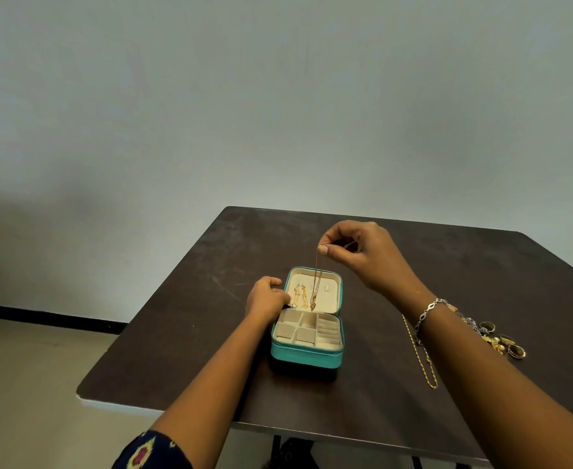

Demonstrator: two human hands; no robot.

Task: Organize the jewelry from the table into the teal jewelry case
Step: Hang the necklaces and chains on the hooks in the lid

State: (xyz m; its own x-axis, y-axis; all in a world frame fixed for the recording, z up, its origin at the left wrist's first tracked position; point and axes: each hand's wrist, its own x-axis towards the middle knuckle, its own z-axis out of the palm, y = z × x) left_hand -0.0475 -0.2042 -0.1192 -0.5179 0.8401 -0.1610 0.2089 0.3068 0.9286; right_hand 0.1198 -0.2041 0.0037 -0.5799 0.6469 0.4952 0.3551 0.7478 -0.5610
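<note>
Dark table (413, 265) is bearing teal jewelry case (305, 355); above it right hand (363, 252) is pinching limp, likely featherlight chain necklace (318, 279) by its top, left hand (266, 296) is gripping the case's lid.

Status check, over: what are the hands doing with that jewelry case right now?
Left hand holds teal case lid edge. Right hand pinches thin necklace, dangling over the lid. Gold chain, rings lie off right, nothing blocking.

Left hand (266, 296) grips case (307, 357) at its left edge, fingers curled; right hand (356, 252) raised above case, pinching chain (317, 279), forearms extended
</note>
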